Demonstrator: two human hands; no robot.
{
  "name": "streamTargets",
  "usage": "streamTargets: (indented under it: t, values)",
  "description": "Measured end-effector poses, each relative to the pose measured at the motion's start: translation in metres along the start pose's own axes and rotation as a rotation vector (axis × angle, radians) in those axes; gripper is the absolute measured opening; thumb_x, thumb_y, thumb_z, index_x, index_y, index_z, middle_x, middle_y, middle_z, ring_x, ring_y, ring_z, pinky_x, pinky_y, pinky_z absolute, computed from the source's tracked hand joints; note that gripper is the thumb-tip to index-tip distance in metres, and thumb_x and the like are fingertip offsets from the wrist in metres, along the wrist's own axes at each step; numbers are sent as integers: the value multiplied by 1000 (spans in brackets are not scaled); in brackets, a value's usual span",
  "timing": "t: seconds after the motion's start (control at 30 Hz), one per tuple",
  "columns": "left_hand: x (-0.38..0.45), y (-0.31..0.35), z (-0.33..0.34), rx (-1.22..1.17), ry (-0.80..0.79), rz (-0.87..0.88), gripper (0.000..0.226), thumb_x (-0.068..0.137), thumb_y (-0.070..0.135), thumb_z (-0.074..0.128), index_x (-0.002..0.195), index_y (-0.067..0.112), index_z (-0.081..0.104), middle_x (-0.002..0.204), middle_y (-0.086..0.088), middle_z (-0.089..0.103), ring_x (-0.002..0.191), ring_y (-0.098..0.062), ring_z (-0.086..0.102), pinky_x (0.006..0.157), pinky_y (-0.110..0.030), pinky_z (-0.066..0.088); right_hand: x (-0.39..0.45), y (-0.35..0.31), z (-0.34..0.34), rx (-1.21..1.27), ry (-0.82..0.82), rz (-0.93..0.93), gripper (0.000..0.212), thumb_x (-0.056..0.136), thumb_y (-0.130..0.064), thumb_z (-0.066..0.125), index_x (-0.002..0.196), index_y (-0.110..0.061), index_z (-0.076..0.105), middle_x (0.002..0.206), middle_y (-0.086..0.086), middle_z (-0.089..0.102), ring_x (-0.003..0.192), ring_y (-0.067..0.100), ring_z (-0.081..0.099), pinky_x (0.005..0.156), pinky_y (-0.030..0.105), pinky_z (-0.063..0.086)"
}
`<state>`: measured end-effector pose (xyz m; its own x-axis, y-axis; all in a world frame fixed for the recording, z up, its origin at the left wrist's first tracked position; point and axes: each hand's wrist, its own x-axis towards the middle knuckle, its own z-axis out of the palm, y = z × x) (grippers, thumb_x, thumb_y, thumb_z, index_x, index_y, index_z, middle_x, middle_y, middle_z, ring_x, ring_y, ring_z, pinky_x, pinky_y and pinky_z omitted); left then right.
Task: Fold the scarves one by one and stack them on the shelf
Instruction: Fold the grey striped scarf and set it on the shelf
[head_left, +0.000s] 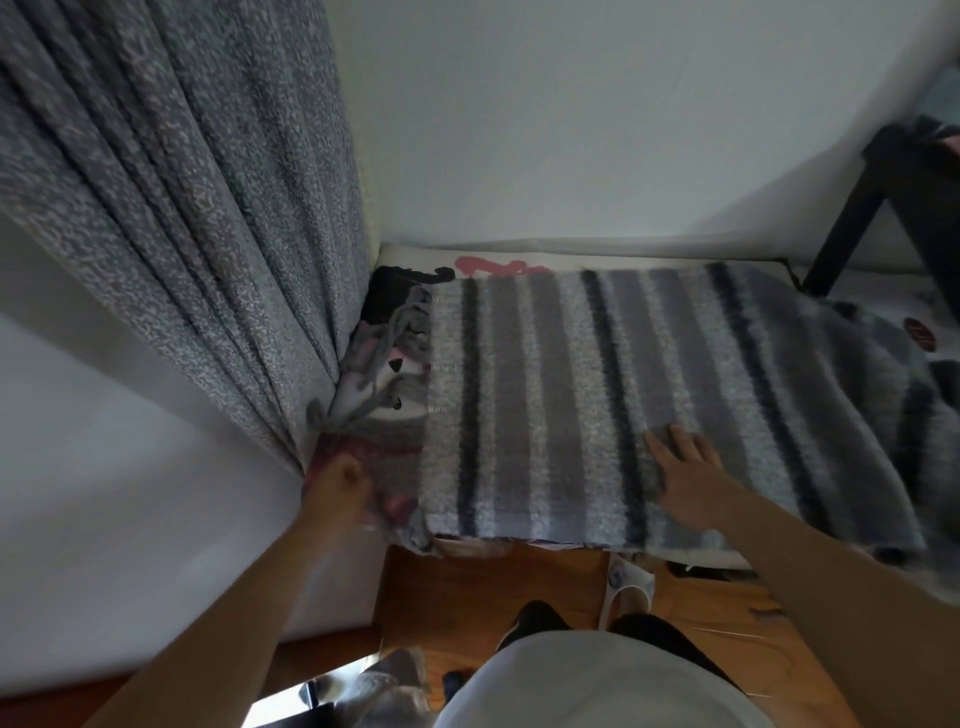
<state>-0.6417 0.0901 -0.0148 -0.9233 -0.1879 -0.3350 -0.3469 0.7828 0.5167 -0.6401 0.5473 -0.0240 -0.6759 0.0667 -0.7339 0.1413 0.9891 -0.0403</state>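
A large grey scarf (571, 395) with dark and pale stripes lies spread flat across a bed (498, 254). Its fringed end (395, 353) trails toward the curtain on the left. My right hand (685, 473) rests flat on the scarf near its front edge, fingers straight and spread. My left hand (340, 483) is blurred at the scarf's left front corner, fingers curled into the bunched cloth there; what exactly it grips is unclear. The scarf's right end droops in folds off the bed's near right side. No shelf shows in this view.
A grey speckled curtain (182, 208) hangs at the left beside a white wall. A dark chair (893, 192) stands at the back right. Below me are a wooden floor (493, 582), slippers (628, 587) and a fuzzy grey thing (384, 686).
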Motion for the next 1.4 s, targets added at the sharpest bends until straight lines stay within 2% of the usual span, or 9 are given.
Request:
streamTargets:
  t: [0.07, 0.17, 0.27, 0.43, 0.63, 0.73, 1.03, 1.27, 1.4]
  values:
    - [11, 3, -26, -171, 47, 9, 19, 99, 9, 59, 84, 14, 48, 74, -13, 61, 67, -28, 64, 58, -35, 52, -3, 0, 1, 9, -13, 15, 86, 103, -46, 41, 153, -31, -26, 161, 7, -32, 150, 40, -19, 124, 52, 5]
    - [21, 2, -46, 334, 237, 183, 11, 92, 9, 64, 97, 11, 55, 92, -13, 60, 85, -36, 62, 69, -43, 51, -6, -2, -1, 22, -8, 9, 83, 104, -40, 40, 153, -31, -26, 160, 6, -32, 150, 39, -20, 123, 52, 6]
    - [1, 22, -19, 769, 353, 206, 46, 84, 24, 69, 125, 8, 57, 122, -21, 53, 112, -42, 52, 91, -55, 47, -3, -3, -3, 38, -3, 22, 83, 104, -36, 42, 154, -33, -25, 161, 5, -32, 150, 38, -19, 123, 52, 9]
    - [-51, 33, 63, 537, 77, -28, 76, 75, 70, 68, 126, 18, 44, 128, -11, 47, 121, -34, 47, 97, -47, 43, -3, -2, -1, 37, -31, 49, 87, 103, -25, 46, 153, -37, -24, 161, -3, -32, 151, 35, -18, 122, 50, 16]
    - [-42, 4, 56, 201, 86, -105, 11, 90, 25, 60, 93, 18, 52, 96, -11, 60, 89, -35, 60, 79, -43, 51, 0, 3, 0, 47, -54, 43, 88, 102, -39, 48, 153, -40, -24, 160, -6, -34, 150, 34, -20, 122, 52, 16]
    - [-28, 0, 21, -45, 69, -86, 21, 95, 8, 56, 82, 19, 44, 76, -8, 53, 75, -31, 59, 63, -35, 54, 0, 1, 2, 53, -53, 44, 89, 101, -39, 48, 153, -39, -24, 159, -7, -35, 149, 34, -22, 121, 53, 15]
    - [-16, 13, -23, 807, 82, 257, 58, 53, 13, 91, 101, 13, 58, 98, -13, 55, 91, -37, 58, 73, -47, 50, 1, -2, 4, 46, -24, 35, 92, 99, -49, 48, 152, -38, -26, 159, -4, -35, 149, 36, -22, 122, 55, 10]
    - [4, 10, 17, 415, -23, -52, 75, 86, 51, 64, 145, 11, 41, 134, -22, 55, 124, -43, 54, 95, -53, 50, 1, 0, 4, 98, 7, 16, 91, 99, -44, 50, 153, -40, -23, 160, -8, -32, 150, 34, -22, 122, 53, 14]
    - [8, -14, 34, 431, 46, -45, 90, 78, 55, 75, 146, 11, 37, 129, -29, 50, 119, -52, 51, 93, -62, 48, -18, 19, 7, 300, 268, -50, 73, 98, -31, 54, 159, -31, 14, 166, 2, 4, 151, 30, 6, 121, 43, 20]
